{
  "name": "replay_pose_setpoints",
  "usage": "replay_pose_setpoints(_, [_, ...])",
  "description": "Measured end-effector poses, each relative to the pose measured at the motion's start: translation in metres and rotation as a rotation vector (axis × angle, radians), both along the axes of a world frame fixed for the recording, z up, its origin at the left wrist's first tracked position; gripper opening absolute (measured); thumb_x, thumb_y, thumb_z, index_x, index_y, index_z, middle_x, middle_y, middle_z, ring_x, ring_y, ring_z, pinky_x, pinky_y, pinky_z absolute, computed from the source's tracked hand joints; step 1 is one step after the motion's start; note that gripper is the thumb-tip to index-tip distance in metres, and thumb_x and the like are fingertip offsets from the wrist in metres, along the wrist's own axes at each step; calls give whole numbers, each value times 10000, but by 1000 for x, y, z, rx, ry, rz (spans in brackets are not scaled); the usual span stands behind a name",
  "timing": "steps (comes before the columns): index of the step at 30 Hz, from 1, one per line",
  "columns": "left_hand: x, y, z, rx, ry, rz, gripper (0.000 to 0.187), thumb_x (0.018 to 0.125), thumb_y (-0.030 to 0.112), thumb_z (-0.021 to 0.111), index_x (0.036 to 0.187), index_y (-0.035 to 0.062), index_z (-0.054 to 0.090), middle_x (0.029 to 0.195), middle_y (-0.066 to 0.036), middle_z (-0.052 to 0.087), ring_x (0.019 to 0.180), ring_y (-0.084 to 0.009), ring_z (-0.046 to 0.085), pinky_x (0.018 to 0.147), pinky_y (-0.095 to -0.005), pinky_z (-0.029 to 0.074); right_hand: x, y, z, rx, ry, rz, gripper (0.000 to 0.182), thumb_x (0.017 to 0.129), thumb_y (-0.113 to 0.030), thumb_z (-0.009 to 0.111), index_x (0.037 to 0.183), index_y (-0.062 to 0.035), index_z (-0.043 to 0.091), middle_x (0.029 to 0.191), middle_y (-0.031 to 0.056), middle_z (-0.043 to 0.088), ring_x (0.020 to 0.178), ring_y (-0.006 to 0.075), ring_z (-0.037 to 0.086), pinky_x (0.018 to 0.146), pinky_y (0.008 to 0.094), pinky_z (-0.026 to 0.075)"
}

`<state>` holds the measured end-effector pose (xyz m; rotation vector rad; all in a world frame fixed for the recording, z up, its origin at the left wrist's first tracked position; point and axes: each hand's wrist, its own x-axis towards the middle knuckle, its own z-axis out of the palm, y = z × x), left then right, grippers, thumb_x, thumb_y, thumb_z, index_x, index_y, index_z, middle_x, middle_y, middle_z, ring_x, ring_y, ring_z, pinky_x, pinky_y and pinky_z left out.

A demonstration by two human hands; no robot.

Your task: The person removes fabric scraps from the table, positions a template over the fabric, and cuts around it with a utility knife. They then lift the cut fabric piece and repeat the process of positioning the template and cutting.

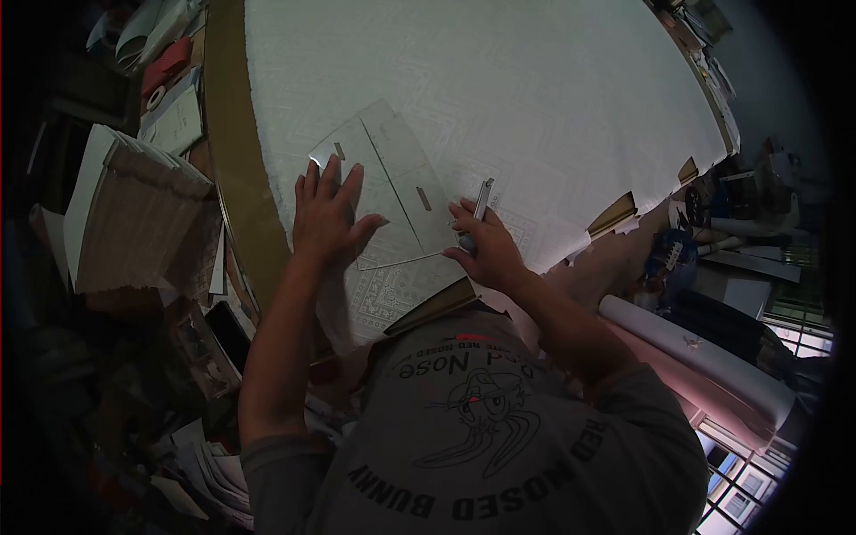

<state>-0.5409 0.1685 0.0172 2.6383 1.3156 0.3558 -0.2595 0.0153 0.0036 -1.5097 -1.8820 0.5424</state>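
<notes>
A clear template point(392, 169) with a dark line down its middle and two small brown marks lies on pale patterned fabric point(499, 80). My left hand point(330, 214) rests flat with spread fingers on the template's left part. At its lower right corner is my right hand point(489, 245), fingers curled round a utility knife point(484, 198) whose metal body points up and away. The right thumb and fingertips are at the template's edge. Below the template, the fabric shows a patterned corner and a thin line.
Stacked folded sheets point(134, 214) stand at the left, beyond the table's brown edge point(236, 178). The fabric's right edge is ragged, with brown surface point(613, 214) showing through notches. Large rolls point(704, 357) lie at the lower right. A red object point(169, 64) sits at the upper left.
</notes>
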Motion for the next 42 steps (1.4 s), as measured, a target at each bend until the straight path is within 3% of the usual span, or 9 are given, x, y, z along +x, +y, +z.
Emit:
replay_pose_setpoints(11, [1, 0, 2, 8, -69, -2, 857, 807, 633, 773, 1509, 188, 563, 1639, -197, 384, 1514, -504, 283, 1251, -620, 186, 0, -1, 5, 0, -79, 13, 439, 843, -200, 853, 1153, -66, 573, 1444, 192, 618, 1400, 423, 513, 1140, 496, 449])
replay_pose_setpoints(23, [2, 2, -1, 4, -5, -5, 871, 843, 646, 733, 1552, 189, 514, 1688, -189, 310, 1551, -490, 233, 1259, -628, 148, 0, -1, 4, 27, -95, 14, 419, 844, -198, 848, 1150, -67, 593, 1447, 192, 618, 1407, 413, 511, 1151, 497, 443])
replay_pose_setpoints(42, [1, 2, 1, 6, -28, -13, 879, 826, 642, 749, 1545, 188, 524, 1672, -188, 340, 1540, -485, 254, 1258, -631, 153, -2, -1, 6, 8, -98, -4, 439, 840, -199, 851, 1164, -73, 582, 1474, 180, 600, 1432, 425, 477, 1156, 496, 438])
